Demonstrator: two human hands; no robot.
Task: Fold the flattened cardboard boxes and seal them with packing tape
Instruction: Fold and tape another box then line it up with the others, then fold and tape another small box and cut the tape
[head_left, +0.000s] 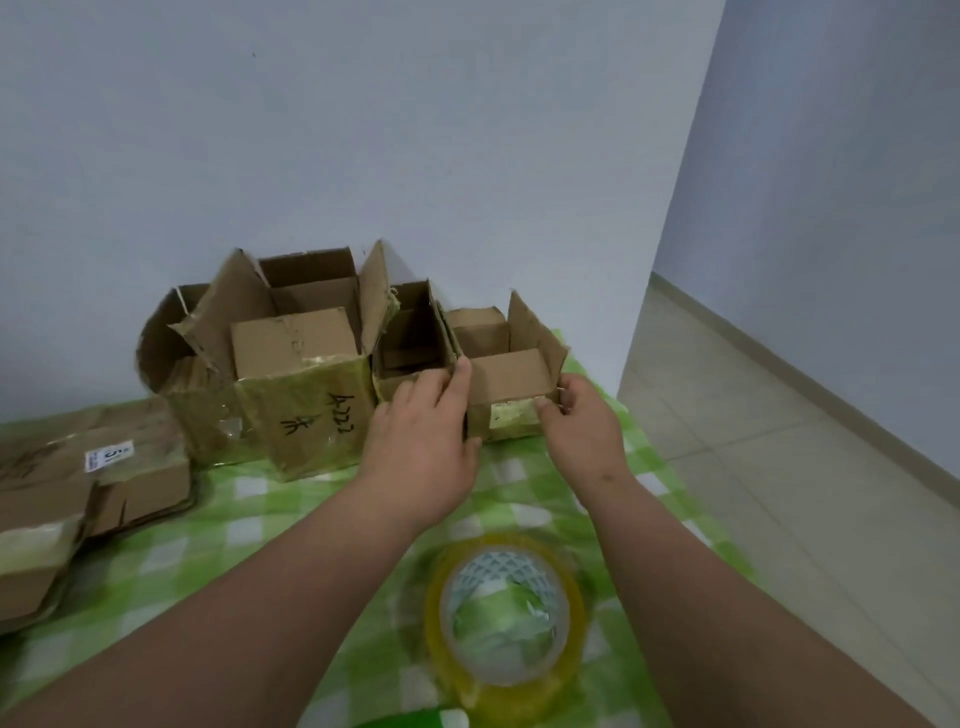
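Tape roll (504, 621) lies nearest; left hand (423, 447) and right hand (584, 423) each grip the small box (511, 387).

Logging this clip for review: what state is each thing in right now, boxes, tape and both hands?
small box: upright, top flaps open, held on both sides
middle box: upright, open
large marked box: upright, flaps open
flattened boxes: lying flat, stacked at left
tape roll: lying flat on the checked cloth, untouched
left hand: grips the small box's left side
right hand: pinches its right corner
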